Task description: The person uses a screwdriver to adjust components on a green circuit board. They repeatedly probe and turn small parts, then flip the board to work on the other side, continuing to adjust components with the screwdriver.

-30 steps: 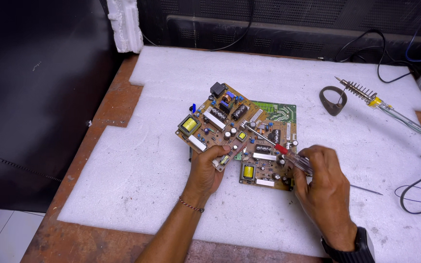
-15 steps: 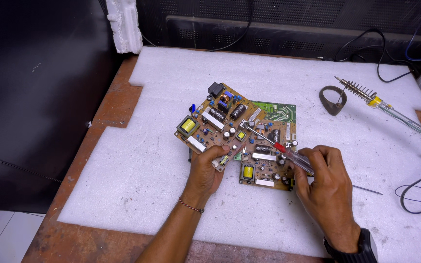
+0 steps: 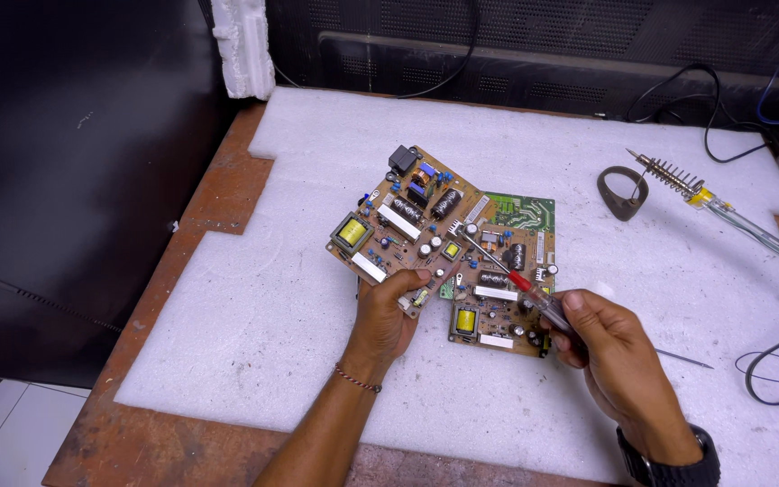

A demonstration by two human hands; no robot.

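My left hand (image 3: 390, 316) grips the near edge of a brown circuit board (image 3: 400, 221) crowded with capacitors and a yellow transformer. This board lies tilted across a second brown board (image 3: 498, 307), and a green board (image 3: 523, 213) shows behind both. My right hand (image 3: 610, 347) holds a screwdriver (image 3: 520, 284) with a red and clear handle. Its metal tip points up and left and rests on the top board near its right edge.
The boards lie on a white foam sheet (image 3: 254, 307) over a rusty brown table (image 3: 137, 446). A soldering iron (image 3: 723, 209) on a coiled stand (image 3: 626, 191) lies at the right, with black cables (image 3: 773, 374) and a thin metal probe (image 3: 682, 359) nearby. A dark cabinet (image 3: 74, 180) stands at the left.
My right hand has shifted slightly down and right with the screwdriver, while my left hand keeps its grip on the board.
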